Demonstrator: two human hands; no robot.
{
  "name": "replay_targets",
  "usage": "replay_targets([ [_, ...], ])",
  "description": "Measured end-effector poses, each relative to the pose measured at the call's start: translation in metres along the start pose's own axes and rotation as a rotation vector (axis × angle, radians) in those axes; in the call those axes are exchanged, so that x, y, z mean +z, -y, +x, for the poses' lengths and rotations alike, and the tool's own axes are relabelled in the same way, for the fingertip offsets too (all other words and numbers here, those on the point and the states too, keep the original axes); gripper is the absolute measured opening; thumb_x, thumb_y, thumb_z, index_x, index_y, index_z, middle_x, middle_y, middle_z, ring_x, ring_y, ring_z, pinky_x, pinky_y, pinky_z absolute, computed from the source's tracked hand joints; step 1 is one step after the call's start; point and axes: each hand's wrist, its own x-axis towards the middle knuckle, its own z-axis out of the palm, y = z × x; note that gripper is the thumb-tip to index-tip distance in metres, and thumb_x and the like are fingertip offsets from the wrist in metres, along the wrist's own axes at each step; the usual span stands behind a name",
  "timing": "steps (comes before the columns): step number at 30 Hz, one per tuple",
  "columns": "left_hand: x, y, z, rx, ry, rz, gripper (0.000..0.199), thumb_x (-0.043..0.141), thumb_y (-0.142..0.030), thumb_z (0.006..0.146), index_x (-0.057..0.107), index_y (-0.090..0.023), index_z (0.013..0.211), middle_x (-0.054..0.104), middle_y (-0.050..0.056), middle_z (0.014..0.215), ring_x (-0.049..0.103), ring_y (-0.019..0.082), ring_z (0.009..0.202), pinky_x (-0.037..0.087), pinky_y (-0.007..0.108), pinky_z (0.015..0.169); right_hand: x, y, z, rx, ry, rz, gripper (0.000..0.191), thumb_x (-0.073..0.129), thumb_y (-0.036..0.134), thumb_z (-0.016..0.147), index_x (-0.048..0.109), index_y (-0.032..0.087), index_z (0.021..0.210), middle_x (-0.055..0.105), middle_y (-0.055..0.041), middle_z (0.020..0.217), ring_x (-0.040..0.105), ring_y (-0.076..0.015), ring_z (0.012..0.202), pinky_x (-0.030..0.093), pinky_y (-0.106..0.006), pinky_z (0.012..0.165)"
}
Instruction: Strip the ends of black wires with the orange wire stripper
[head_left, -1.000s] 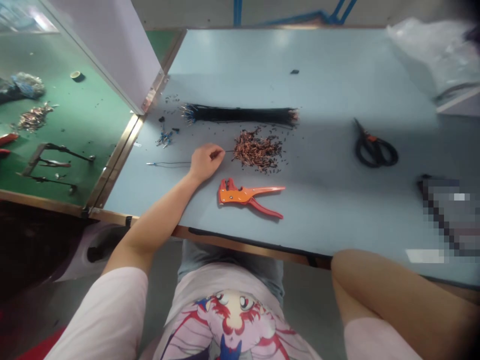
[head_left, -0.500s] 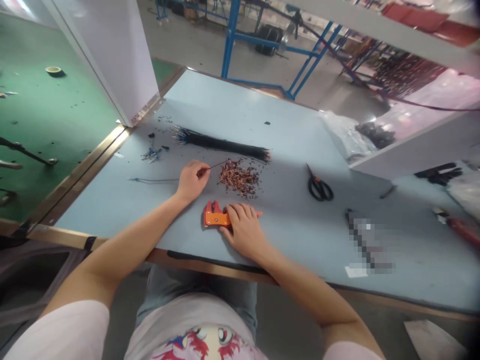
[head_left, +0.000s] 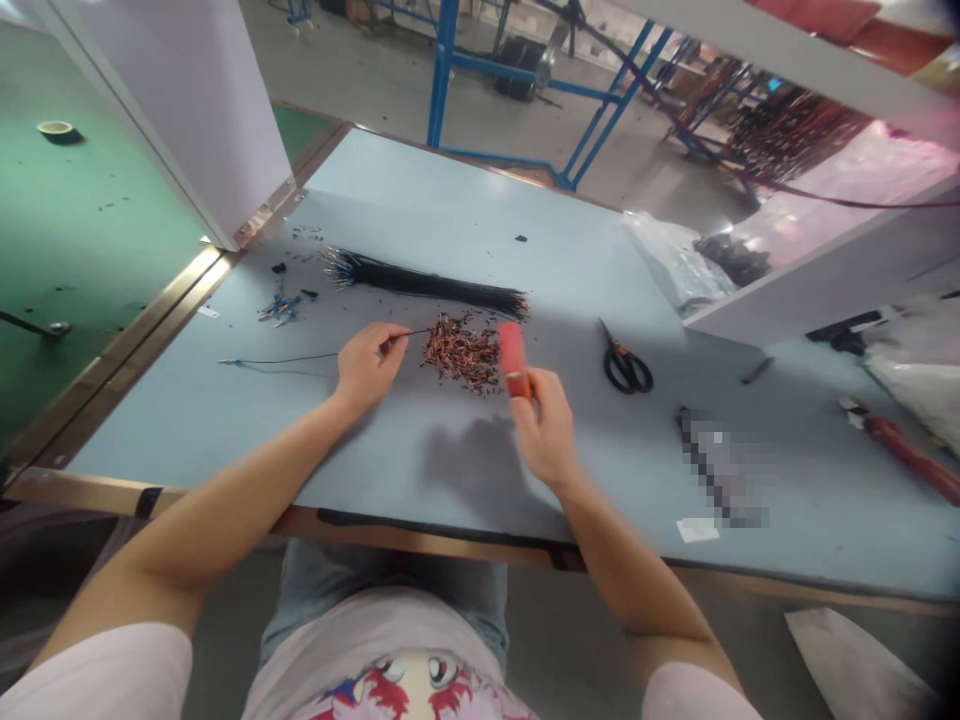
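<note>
Pinched in my left hand [head_left: 370, 368] is a thin dark wire [head_left: 292, 357]; one end trails left to a small blue-and-metal tip, the other points at a pile of copper-coloured clippings [head_left: 459, 352]. My right hand [head_left: 547, 425] is wrapped round a red and orange wire stripper [head_left: 513, 355], raised over the table just right of the pile. Behind the pile lies a long bundle of black wires [head_left: 435, 284], with blue and metal ends at its left and bare copper ends at its right. Several loose blue-tipped pieces [head_left: 280, 303] are scattered left of the bundle.
Black-handled scissors [head_left: 628, 368] lie right of the pile. Farther right are a blurred-out object [head_left: 724, 465], a white label [head_left: 697, 529] and a red-handled tool [head_left: 907, 450]. Upright panels [head_left: 180, 110] stand at the left and right, with a plastic bag [head_left: 675, 262] by the right one.
My right hand has lifted the wire stripper off the table, moved it right and turned it upward. My left hand still pinches the wire. The whole view has shifted slightly.
</note>
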Motion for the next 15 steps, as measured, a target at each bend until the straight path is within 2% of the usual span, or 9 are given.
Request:
replay_targets([
  [2,0.002,0.0,-0.001,0.052,0.04,-0.016,0.015,0.052,-0.023,0.086,0.066,-0.019,0.09,0.065,0.001,0.08,0.055,0.012,0.069,0.043,0.027,0.069,-0.01,0.0,0.005,0.207,-0.082,0.381,0.035,0.043,0.048,0.09,0.059,0.02,0.104,0.061,-0.0093,0.101,0.058,-0.024,0.093,0.048,-0.041,0.084],
  [3,0.003,-0.001,-0.003,0.09,0.062,-0.022,0.015,0.053,-0.022,0.086,0.067,-0.019,0.09,0.065,0.001,0.079,0.056,0.013,0.071,0.043,0.027,0.07,-0.012,0.001,0.006,0.323,-0.074,0.608,0.039,0.039,0.052,0.09,0.06,0.021,0.102,0.062,-0.0077,0.098,0.06,-0.0225,0.088,0.05,-0.04,0.08],
  [5,0.005,-0.004,-0.006,0.183,0.092,-0.023,0.014,0.055,-0.022,0.086,0.068,-0.019,0.089,0.066,0.002,0.079,0.057,0.014,0.076,0.044,0.029,0.074,-0.011,0.001,0.009,0.543,0.029,1.035,0.048,0.036,0.06,0.089,0.061,0.021,0.1,0.063,-0.0061,0.093,0.062,-0.0201,0.08,0.054,-0.039,0.075],
  [7,0.007,-0.009,-0.009,0.269,0.109,-0.005,0.012,0.058,-0.023,0.085,0.07,-0.02,0.086,0.066,0.002,0.081,0.057,0.016,0.08,0.044,0.031,0.076,-0.005,-0.001,0.01,0.7,0.149,1.309,0.043,0.047,0.057,0.086,0.063,0.019,0.096,0.064,-0.005,0.089,0.063,-0.0177,0.075,0.056,-0.037,0.073],
  [10,0.007,-0.018,-0.015,0.347,0.145,0.019,0.012,0.059,-0.023,0.084,0.071,-0.021,0.084,0.066,0.003,0.082,0.055,0.017,0.082,0.044,0.032,0.077,0.009,-0.006,0.006,0.804,0.241,1.432,0.024,0.069,0.033,0.074,0.063,0.018,0.093,0.067,-0.0032,0.089,0.064,-0.0151,0.074,0.058,-0.034,0.073],
  [12,0.006,-0.023,-0.018,0.381,0.183,0.017,0.013,0.058,-0.021,0.084,0.071,-0.022,0.084,0.065,0.004,0.083,0.054,0.017,0.083,0.045,0.032,0.077,0.016,-0.009,0.001,0.79,0.255,1.426,0.028,0.073,0.02,0.068,0.063,0.018,0.094,0.067,-0.0032,0.094,0.065,-0.0151,0.076,0.058,-0.034,0.073],
  [15,0.005,-0.027,-0.021,0.448,0.27,0.027,0.015,0.055,-0.019,0.084,0.07,-0.021,0.084,0.065,0.004,0.086,0.054,0.018,0.085,0.044,0.032,0.077,0.024,-0.01,-0.004,0.731,0.266,1.393,0.03,0.073,0.016,0.068,0.062,0.018,0.096,0.067,-0.0042,0.098,0.065,-0.0159,0.078,0.058,-0.034,0.071],
])
